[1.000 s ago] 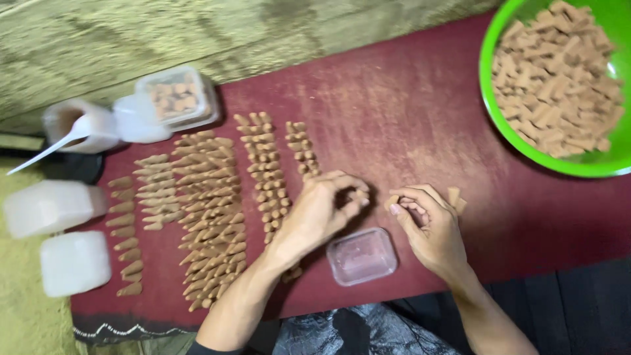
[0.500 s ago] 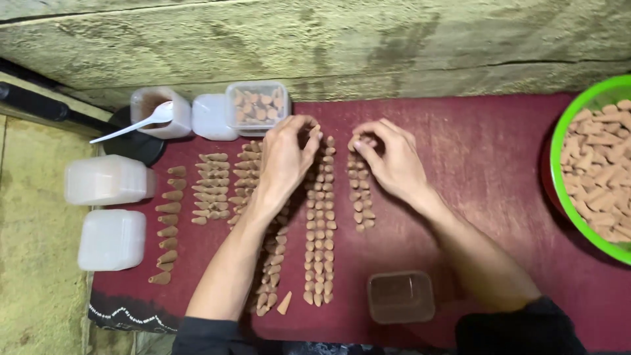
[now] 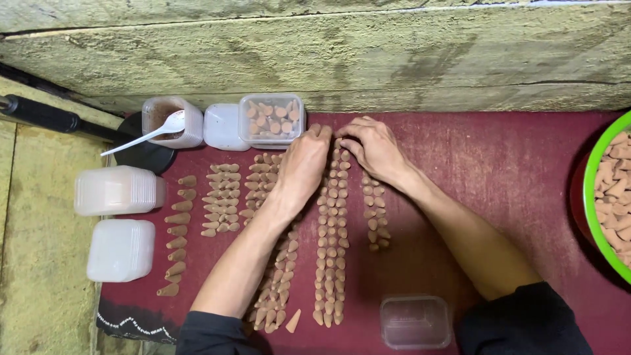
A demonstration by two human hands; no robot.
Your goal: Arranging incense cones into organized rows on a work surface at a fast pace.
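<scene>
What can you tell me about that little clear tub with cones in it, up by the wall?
The small clear plastic tub is squarish with rounded corners and looks lidded. It sits flat on the dark red mat, close to the wooden wall, its left side against a white tub. Through the top, a loose handful of tan cones lies jumbled inside. The left hand reaches just below its right corner; whether it touches is unclear.

Left hand: upper centre of frame, palm down, fingers together and extended upward. Right hand: just beside it, fingers curled, fingertips nearly meeting the left's. Both forearms bare, dark sleeves at lower edge.
</scene>
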